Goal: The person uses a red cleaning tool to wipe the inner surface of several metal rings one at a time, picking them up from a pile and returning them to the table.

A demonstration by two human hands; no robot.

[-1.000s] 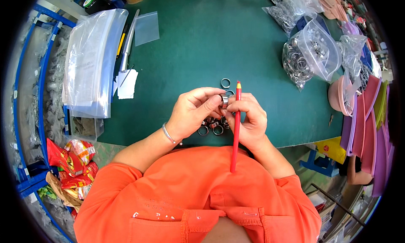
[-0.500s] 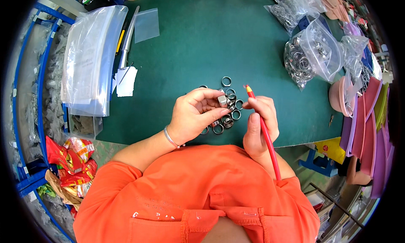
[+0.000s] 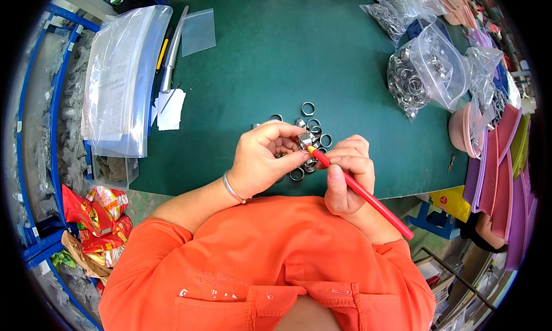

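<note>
Between the thumb and fingers of my left hand (image 3: 261,157) is a shiny metal ring (image 3: 304,139), pinched over the green table (image 3: 276,55). My right hand (image 3: 352,173) grips a long red pen-like tool (image 3: 374,201) with a yellow end. Its yellow tip meets the ring, or sits right in front of it; exact contact is too small to tell. Several loose metal rings lie around and under my fingertips, among them one ring (image 3: 308,108) a little beyond the rest. My left palm hides part of the pile.
Clear bags of metal rings (image 3: 407,81) and pink containers (image 3: 463,133) line the table's right side. Plastic-sleeved papers (image 3: 121,84), a metal ruler-like tool (image 3: 172,55) and a white paper scrap (image 3: 170,111) lie at left. A blue rack (image 3: 54,112) stands beyond the left edge.
The red tool has swung down and left, bringing its yellow tip to the ring. My right hand has shifted slightly left, and the ring in my left hand has turned.
</note>
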